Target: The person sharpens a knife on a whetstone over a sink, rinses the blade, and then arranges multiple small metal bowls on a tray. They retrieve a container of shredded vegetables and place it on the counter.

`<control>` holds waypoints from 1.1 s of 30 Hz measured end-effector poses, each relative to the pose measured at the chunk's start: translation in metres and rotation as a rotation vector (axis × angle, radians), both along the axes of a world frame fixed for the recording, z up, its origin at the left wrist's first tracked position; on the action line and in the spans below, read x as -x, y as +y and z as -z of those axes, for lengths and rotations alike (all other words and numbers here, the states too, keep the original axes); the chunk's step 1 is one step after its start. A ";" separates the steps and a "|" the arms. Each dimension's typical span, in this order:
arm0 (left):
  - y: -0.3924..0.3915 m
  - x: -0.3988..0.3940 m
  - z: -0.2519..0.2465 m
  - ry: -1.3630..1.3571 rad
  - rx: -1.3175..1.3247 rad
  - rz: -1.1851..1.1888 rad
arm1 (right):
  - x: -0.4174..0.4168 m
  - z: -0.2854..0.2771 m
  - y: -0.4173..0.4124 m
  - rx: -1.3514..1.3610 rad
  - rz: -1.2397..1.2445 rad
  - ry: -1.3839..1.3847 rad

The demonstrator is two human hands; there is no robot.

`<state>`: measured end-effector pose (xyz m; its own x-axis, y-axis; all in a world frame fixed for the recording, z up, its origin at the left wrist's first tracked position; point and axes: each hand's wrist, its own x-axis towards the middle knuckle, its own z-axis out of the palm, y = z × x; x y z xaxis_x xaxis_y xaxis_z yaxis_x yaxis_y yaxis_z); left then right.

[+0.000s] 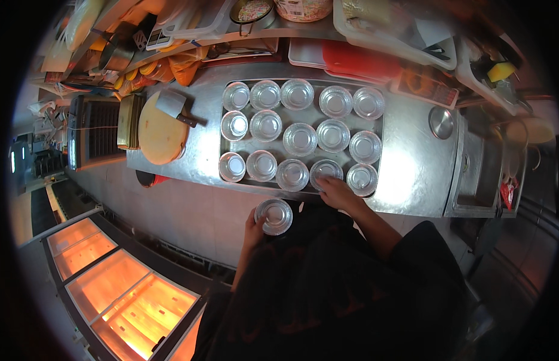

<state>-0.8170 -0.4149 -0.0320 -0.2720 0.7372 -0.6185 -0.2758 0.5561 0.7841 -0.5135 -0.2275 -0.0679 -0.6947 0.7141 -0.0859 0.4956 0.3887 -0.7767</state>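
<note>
In my left hand [256, 228] is a round aluminium foil cup [279, 212], held by its side just off the front edge of the steel table. It may be a stack of cups; I cannot tell. My right hand [337, 191] reaches over the tray's front edge, its fingers at the rim of a foil cup [326, 170] in the front row. Beneath the cups lies a rectangular metal baking tray [261, 145]. Several more foil cups stand on it in three uneven rows, among them one at the front right corner [362, 179] and one in the middle [300, 139].
A cleaver [173, 104] rests on a round wooden chopping board [160, 131] to the left. On the right are a round metal lid [441, 122] and a sink [475, 180]. Red and white plastic trays [358, 58] lie below the loaded shelf. Behind me glows a lit glass-topped cabinet [139, 311].
</note>
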 end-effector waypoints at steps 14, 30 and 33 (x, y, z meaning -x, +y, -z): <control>0.002 0.002 -0.010 -0.003 -0.032 -0.003 | 0.077 0.005 -0.005 0.247 0.048 0.139; -0.021 -0.003 -0.011 0.065 -0.020 -0.064 | 0.128 0.047 0.050 0.447 0.468 0.131; -0.020 -0.003 -0.011 -0.003 -0.038 -0.120 | 0.126 0.038 0.069 0.514 0.489 0.081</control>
